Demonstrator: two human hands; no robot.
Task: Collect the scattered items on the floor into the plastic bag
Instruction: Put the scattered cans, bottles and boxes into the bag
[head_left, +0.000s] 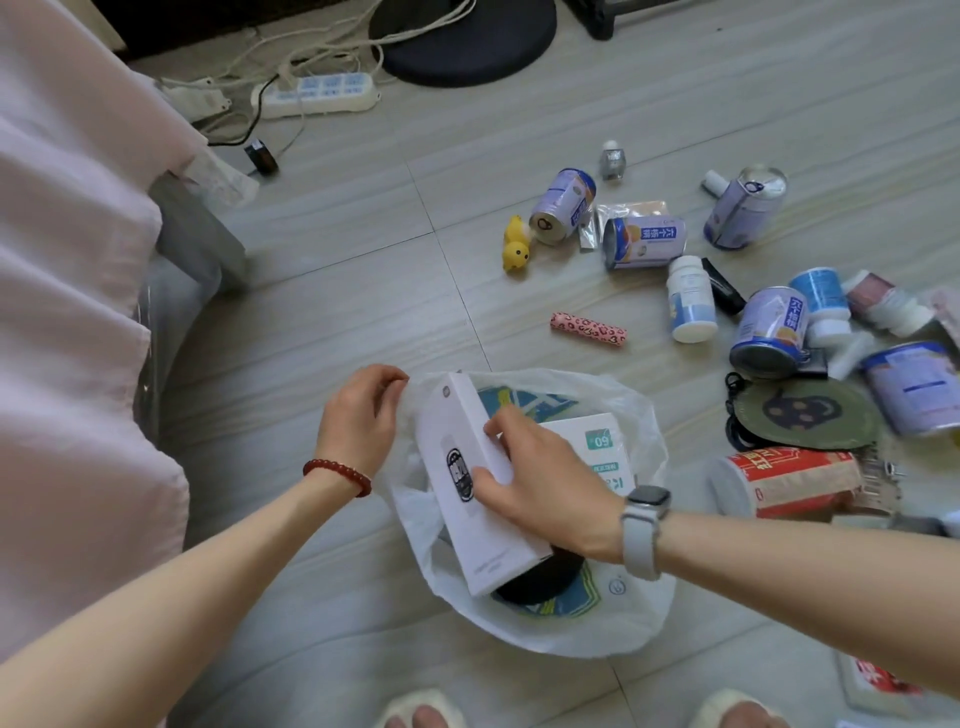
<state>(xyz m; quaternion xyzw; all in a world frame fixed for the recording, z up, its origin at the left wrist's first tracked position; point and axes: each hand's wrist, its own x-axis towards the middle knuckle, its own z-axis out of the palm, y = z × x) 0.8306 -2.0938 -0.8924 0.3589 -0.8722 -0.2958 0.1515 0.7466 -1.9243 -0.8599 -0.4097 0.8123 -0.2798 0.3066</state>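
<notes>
A white plastic bag (628, 618) lies open on the floor in front of me. My left hand (358, 415) pinches its left rim. My right hand (540, 493) grips a long white box (467, 499) printed with a watch picture, tilted halfway into the bag. Inside the bag sit a white box marked 60 (597, 441) and a black round thing (540, 577). Scattered to the right are several cans (644, 241), white pill bottles (691, 301), a pink leopard-print tube (589, 330), a yellow duck toy (517, 244), a green round pouch (800, 413) and a red-orange packet (795, 480).
A pink bed cover (67, 312) fills the left side. A power strip (317, 93) with tangled cables and a black round stand base (467, 36) lie at the back. My slippered feet (423, 709) are at the bottom edge. A small clear bottle (613, 158) stands beyond the cans.
</notes>
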